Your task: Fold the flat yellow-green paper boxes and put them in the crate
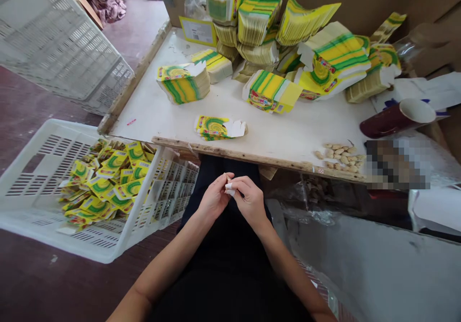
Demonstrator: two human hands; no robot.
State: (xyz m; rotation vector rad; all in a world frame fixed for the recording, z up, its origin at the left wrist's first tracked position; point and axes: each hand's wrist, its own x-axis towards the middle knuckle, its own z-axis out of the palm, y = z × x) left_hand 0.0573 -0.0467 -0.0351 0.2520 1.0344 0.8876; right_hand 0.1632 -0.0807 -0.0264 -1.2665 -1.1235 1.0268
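Observation:
Above my lap, just in front of the table edge, my left hand [215, 198] and my right hand [249, 202] meet at the fingertips. Both are closed in a pinch around a small tan piece [227, 178] that looks like a peanut; the fingers mostly hide it. White wrapping covers the tips of my right thumb and a right finger. On the table beyond them lies a short stack of flat yellow-green boxes [216, 127]. A pile of peanuts [340, 156] sits near the front edge, to the right.
Bundles of folded yellow-green cartons [183, 84] stand across the white table [162, 125]. A dark red cup [387, 120] lies tipped at the right. On my left, a white crate [124, 235] holds many small yellow packs [108, 178]; more crates [54, 43] stand behind it.

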